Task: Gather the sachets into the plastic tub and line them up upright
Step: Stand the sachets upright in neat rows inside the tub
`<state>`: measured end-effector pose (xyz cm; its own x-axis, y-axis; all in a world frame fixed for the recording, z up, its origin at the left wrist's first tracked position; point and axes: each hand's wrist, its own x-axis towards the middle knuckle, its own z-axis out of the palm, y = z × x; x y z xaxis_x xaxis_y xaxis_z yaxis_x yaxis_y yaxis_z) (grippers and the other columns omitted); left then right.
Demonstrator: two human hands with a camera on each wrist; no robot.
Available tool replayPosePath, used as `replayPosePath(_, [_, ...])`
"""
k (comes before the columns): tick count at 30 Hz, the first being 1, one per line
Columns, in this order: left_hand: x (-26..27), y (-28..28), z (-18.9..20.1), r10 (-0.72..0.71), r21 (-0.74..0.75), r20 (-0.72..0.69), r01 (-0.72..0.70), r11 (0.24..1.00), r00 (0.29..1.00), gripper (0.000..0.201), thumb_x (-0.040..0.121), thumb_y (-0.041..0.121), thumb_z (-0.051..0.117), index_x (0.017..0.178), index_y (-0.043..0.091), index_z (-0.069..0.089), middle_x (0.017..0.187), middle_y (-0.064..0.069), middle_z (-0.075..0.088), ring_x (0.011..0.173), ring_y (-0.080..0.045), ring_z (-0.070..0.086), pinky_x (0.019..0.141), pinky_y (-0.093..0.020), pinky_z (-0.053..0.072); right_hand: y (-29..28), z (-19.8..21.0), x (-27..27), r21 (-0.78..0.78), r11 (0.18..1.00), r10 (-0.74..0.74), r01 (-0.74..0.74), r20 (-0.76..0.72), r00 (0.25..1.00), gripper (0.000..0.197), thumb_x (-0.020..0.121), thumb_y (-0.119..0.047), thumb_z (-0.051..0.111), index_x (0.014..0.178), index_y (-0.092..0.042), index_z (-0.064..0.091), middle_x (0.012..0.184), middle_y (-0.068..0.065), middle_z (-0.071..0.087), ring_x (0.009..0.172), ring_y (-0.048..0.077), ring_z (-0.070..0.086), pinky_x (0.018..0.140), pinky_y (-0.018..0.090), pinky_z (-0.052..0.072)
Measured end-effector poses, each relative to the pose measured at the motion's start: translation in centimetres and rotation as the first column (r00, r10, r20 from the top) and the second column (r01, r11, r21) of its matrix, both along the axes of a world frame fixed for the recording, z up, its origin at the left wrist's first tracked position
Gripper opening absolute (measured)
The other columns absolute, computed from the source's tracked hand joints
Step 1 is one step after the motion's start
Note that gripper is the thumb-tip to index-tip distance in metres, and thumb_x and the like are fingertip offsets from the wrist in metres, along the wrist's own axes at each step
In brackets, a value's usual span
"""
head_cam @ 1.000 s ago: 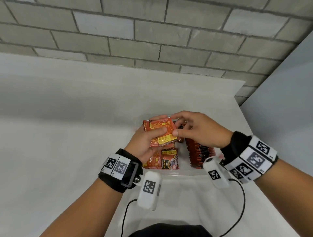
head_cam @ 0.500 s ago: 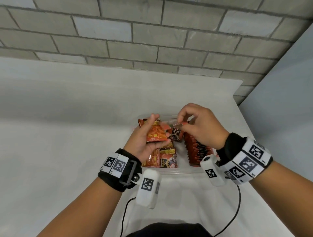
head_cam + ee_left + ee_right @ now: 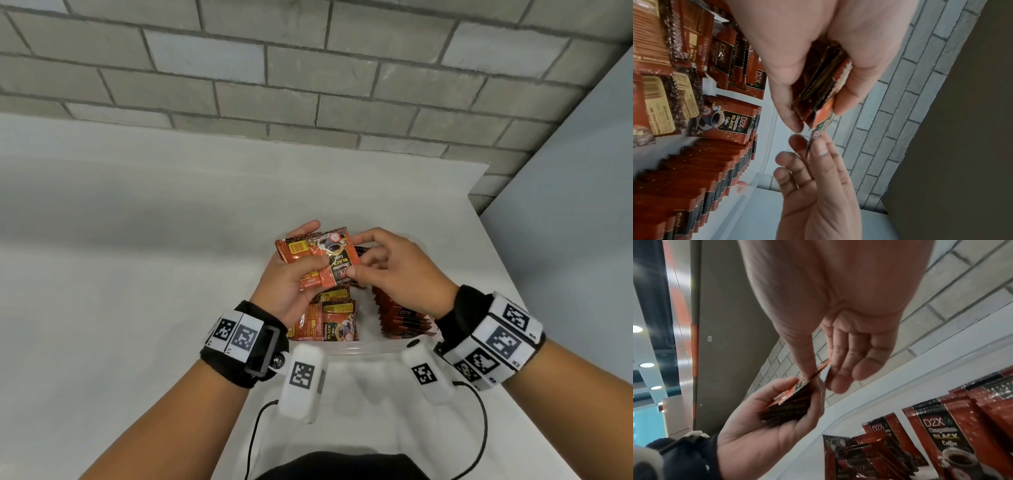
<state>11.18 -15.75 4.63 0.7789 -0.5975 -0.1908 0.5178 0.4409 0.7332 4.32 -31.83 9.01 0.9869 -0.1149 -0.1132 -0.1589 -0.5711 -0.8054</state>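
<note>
My left hand (image 3: 301,270) grips a stack of red-orange coffee sachets (image 3: 294,251) above the clear plastic tub (image 3: 359,350). On top of the stack lies one sachet (image 3: 337,262), print side up and turned askew. My right hand (image 3: 366,260) pinches this sachet's right edge between thumb and fingers (image 3: 819,371). A row of upright sachets (image 3: 400,315) stands along the tub's right side. Several loose sachets (image 3: 325,323) lie flat in its left part. The left wrist view shows the stack (image 3: 818,91) edge-on and the upright row (image 3: 694,178) below.
The tub stands on a white table (image 3: 137,274) near its right edge. A grey brick wall (image 3: 308,68) runs behind. A grey panel (image 3: 582,205) rises on the right. Cables from the wrist cameras hang near the table's front.
My right hand lifted one sachet off the stack, turned it over, and now holds it print side up on top of the stack. My left hand has kept its grip on the stack.
</note>
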Motion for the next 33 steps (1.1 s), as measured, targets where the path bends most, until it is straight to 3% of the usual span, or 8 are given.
replayPosePath(2, [0.0, 0.0, -0.1, -0.025, 0.006, 0.010, 0.025, 1.000, 1.000, 0.054, 0.077, -0.005, 0.062, 0.126, 0.017, 0.055, 0.115, -0.010, 0.068, 0.103, -0.032, 0.066, 0.083, -0.047, 0.055, -0.1, 0.0, 0.3, -0.006, 1.000, 0.005, -0.004, 0.055, 0.998, 0.034, 0.087, -0.018, 0.066, 0.119, -0.029, 0.058, 0.078, -0.009, 0.068, 0.076, 0.014, 0.065, 0.076, 0.030, 0.052])
replayPosePath(4, [0.0, 0.2, -0.2, -0.062, 0.016, 0.016, 0.062, 0.998, 0.998, 0.049, 0.076, 0.000, 0.067, 0.120, 0.020, 0.059, 0.111, -0.009, 0.070, 0.099, -0.032, 0.067, 0.078, -0.046, 0.057, -0.2, 0.3, 0.8, -0.046, 0.999, 0.021, -0.017, 0.093, 0.995, 0.033, 0.093, -0.012, 0.056, 0.119, -0.032, 0.061, 0.096, -0.005, 0.066, 0.088, 0.015, 0.062, 0.082, 0.031, 0.051])
replayPosePath(6, [-0.1, 0.2, -0.3, -0.077, 0.023, 0.025, 0.076, 0.997, 0.997, 0.046, 0.079, -0.006, 0.061, 0.117, 0.020, 0.061, 0.107, -0.009, 0.070, 0.097, -0.030, 0.068, 0.076, -0.045, 0.058, -0.3, 0.8, 1.3, -0.065, 0.997, 0.050, -0.045, 0.072, 0.996, 0.037, 0.096, -0.009, 0.049, 0.123, -0.032, 0.059, 0.108, 0.000, 0.059, 0.094, 0.014, 0.059, 0.080, 0.027, 0.051])
replayPosePath(9, [-0.1, 0.1, -0.3, -0.038, 0.021, 0.059, 0.036, 0.999, 0.998, 0.053, 0.081, -0.016, 0.053, 0.122, 0.017, 0.056, 0.107, -0.012, 0.067, 0.095, -0.026, 0.068, 0.077, -0.042, 0.057, -0.1, 1.0, 1.8, 0.049, 0.999, -0.002, 0.002, -0.003, 1.000, 0.041, 0.094, -0.011, 0.054, 0.131, -0.027, 0.050, 0.106, 0.002, 0.057, 0.088, 0.023, 0.064, 0.074, 0.034, 0.055])
replayPosePath(13, [0.2, 0.1, -0.4, 0.023, 0.031, 0.054, -0.025, 0.999, 0.998, 0.056, 0.076, -0.010, 0.061, 0.126, 0.017, 0.054, 0.112, -0.014, 0.065, 0.096, -0.025, 0.068, 0.073, -0.037, 0.058, -0.9, 1.2, 2.0, 0.030, 1.000, 0.001, 0.001, -0.057, 0.998, 0.019, 0.088, -0.011, 0.064, 0.107, -0.014, 0.062, 0.091, 0.009, 0.067, 0.074, 0.019, 0.063, 0.072, 0.035, 0.054])
replayPosePath(17, [1.2, 0.5, -1.0, 0.144, 0.058, -0.029, -0.142, 0.988, 0.989, 0.042, 0.084, -0.002, 0.062, 0.119, 0.019, 0.057, 0.097, -0.012, 0.062, 0.082, -0.024, 0.067, 0.068, -0.037, 0.057, -3.2, 1.7, 3.3, -0.167, 0.986, -0.009, 0.013, 0.024, 1.000, 0.010, 0.090, -0.017, 0.064, 0.097, -0.023, 0.065, 0.087, -0.001, 0.067, 0.076, 0.012, 0.062, 0.076, 0.025, 0.049])
replayPosePath(22, [1.6, 0.9, -1.4, 0.164, 0.055, -0.037, -0.162, 0.985, 0.986, 0.035, 0.087, 0.000, 0.057, 0.115, 0.021, 0.057, 0.083, -0.006, 0.060, 0.071, -0.018, 0.064, 0.070, -0.036, 0.053, -4.0, 0.3, 5.5, -0.533, 0.828, 0.086, -0.174, -0.186, 0.979, 0.023, 0.093, -0.023, 0.059, 0.114, -0.018, 0.065, 0.093, -0.003, 0.061, 0.079, 0.012, 0.054, 0.075, 0.024, 0.043])
replayPosePath(33, [2.0, 1.2, -1.8, 0.126, 0.022, -0.072, -0.125, 0.992, 0.989, 0.041, 0.075, 0.010, 0.065, 0.114, 0.022, 0.059, 0.084, -0.008, 0.062, 0.070, -0.020, 0.064, 0.067, -0.036, 0.054, -2.6, -3.8, 8.1, -0.692, 0.624, 0.049, -0.364, -0.429, 0.902, 0.022, 0.090, -0.016, 0.059, 0.112, -0.017, 0.063, 0.103, 0.005, 0.063, 0.085, 0.021, 0.057, 0.071, 0.028, 0.045])
